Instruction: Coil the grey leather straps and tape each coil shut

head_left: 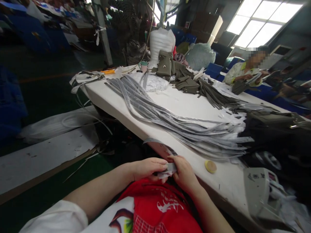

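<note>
Just above the red apron (167,207), my left hand (150,169) and my right hand (183,170) are close together. Both are closed on a grey strip (171,168) wrapped in clear plastic. Part of the strip curves up behind the fingers, toward the table edge. On the white table (111,103) in front lies a long bundle of similar plastic-wrapped grey strips (155,113). A round yellow disc (210,166) rests on the table to the right of my right hand.
A grey-white machine (259,191) stands at the table's right end. Dark olive bags (186,84) and straps lie farther back, near a white foam roll (161,45). Across the table, a person (245,72) handles a dark item. A white board (48,158) lies low at the left.
</note>
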A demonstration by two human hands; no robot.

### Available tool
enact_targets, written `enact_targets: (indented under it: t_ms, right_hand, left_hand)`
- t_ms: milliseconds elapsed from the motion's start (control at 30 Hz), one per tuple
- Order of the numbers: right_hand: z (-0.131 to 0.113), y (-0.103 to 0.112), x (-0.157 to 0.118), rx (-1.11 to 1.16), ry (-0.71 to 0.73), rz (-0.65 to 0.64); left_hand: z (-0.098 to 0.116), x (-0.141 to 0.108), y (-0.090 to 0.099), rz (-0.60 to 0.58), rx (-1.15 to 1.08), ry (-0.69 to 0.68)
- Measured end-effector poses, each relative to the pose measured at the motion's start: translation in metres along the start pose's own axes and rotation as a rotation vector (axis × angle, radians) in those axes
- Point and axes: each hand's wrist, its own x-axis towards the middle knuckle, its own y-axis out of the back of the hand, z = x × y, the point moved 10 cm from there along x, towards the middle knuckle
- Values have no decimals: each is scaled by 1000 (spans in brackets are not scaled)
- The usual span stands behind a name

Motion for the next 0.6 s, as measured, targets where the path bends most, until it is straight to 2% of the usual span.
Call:
enact_targets:
  t_ms: [67, 167, 233, 300, 367, 433, 500, 600]
  right_hand:
    - [11, 9, 0, -53, -49, 73]
    - [19, 22, -2, -150, -59, 63]
    - [24, 25, -4, -189, -80, 1]
    - [29, 24, -4, -168, -106, -56]
    - [32, 20, -2, -88, -138, -77]
    - [29, 11, 1, 63, -164, -90]
    - [19, -10, 2, 281, -200, -166]
    - [-2, -50, -6, 630, -304, -345]
  left_hand:
    - [2, 3, 8, 90, 62, 5]
    - [2, 4, 22, 163, 124, 27]
    - [1, 4, 22, 101, 145, 42]
    - [-1, 1, 14, -20, 169, 66]
    - [-2, -5, 2, -148, 180, 107]
    - [5, -8, -6, -207, 144, 103]
    - [29, -5, -8, -164, 40, -24]
    - [85, 2, 16, 88, -122, -419]
